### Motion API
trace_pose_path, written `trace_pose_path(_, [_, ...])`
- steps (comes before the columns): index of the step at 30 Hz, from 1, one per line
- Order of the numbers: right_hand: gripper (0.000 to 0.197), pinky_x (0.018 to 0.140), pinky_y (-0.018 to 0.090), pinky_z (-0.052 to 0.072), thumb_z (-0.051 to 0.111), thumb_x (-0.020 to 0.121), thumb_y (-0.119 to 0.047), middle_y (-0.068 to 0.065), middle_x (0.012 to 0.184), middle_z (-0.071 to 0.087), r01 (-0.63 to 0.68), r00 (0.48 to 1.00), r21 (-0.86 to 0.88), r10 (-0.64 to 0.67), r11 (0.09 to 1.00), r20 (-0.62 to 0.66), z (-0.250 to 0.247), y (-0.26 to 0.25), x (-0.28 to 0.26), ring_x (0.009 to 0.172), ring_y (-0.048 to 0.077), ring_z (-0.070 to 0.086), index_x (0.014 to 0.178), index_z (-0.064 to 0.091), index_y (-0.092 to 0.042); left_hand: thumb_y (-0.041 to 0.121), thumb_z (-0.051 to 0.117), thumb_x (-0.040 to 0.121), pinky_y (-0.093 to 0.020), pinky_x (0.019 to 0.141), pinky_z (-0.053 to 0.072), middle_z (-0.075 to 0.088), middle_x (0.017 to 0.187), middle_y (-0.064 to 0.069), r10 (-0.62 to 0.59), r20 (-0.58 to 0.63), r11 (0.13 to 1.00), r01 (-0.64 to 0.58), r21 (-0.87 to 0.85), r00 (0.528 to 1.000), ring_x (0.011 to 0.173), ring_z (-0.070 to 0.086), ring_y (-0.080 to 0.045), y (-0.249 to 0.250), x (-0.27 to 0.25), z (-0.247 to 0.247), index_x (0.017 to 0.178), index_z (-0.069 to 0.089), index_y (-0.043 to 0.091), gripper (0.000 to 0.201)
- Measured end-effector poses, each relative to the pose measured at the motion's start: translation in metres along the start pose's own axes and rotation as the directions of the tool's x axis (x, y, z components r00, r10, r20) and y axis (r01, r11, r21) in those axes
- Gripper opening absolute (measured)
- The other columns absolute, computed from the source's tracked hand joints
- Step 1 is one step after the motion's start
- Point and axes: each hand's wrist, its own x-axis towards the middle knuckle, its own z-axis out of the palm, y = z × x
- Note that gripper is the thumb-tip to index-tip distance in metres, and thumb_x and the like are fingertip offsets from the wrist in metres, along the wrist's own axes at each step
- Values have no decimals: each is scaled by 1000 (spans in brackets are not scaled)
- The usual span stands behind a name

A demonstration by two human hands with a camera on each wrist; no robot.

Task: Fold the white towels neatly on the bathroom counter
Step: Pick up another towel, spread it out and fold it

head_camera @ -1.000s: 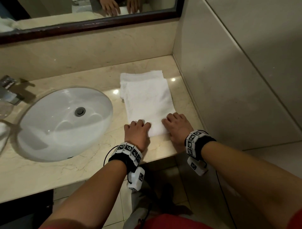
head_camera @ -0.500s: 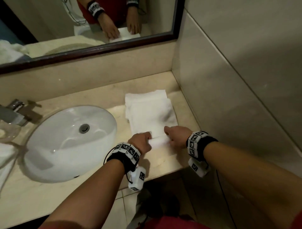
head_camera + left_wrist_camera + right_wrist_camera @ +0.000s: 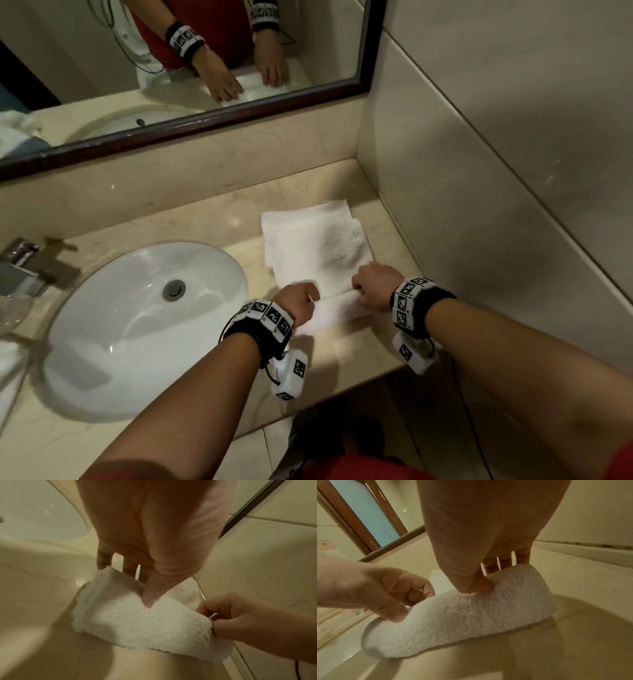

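A white towel [image 3: 318, 250] lies lengthwise on the beige counter [image 3: 191, 226], in the corner right of the sink. Its near end is lifted and curled over into a soft fold [image 3: 337, 306]. My left hand [image 3: 298, 301] pinches the left corner of that raised end, thumb in front and fingers behind [image 3: 147, 599]. My right hand [image 3: 373, 286] pinches the right corner the same way [image 3: 481, 585]. In both wrist views the towel [image 3: 137, 623] [image 3: 462, 622] arches up off the counter between the two hands.
A white oval sink [image 3: 137, 322] sits left of the towel, with a chrome tap [image 3: 20, 267] at the far left. A tiled wall [image 3: 496, 205] borders the counter on the right. A dark-framed mirror [image 3: 191, 126] runs along the back. More white cloth [image 3: 10, 370] lies at the left edge.
Both hands went from lying flat on the towel's near edge to pinching it and lifting it up and away from me, so the near end now curls over. The head view shifted upward.
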Motion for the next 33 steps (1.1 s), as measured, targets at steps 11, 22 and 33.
trace_pose_path(11, [26, 69, 33, 37, 56, 83, -16, 6, 107, 56, 0, 994, -40, -5, 999, -112, -4, -7, -1, 91, 23, 48, 106, 45, -21, 2, 46, 78, -22, 63, 44, 61, 84, 3, 18, -25, 1000, -18, -5, 1000, 75, 62, -22, -10, 9, 0, 91, 60, 20, 27])
trace_pose_path(22, [33, 70, 32, 42, 60, 83, -36, 1, 110, 51, 191, 981, -31, -191, 981, -12, -3, -20, 9, 99, 22, 50, 115, 57, -26, 7, 66, 77, -23, 72, 48, 65, 99, 2, -45, 141, 998, 40, 40, 989, 89, 61, -14, -13, 32, -12, 100, 67, 23, 28])
trace_pose_path(33, [37, 68, 29, 47, 74, 71, -36, -7, 98, 61, 71, 953, 104, -98, 992, 287, -26, -22, 48, 89, 18, 61, 106, 68, -27, 28, 49, 91, -41, 90, 45, 53, 121, -10, -267, -460, 957, 288, -26, 847, 112, 50, -33, -36, 76, -62, 115, 61, 24, 27])
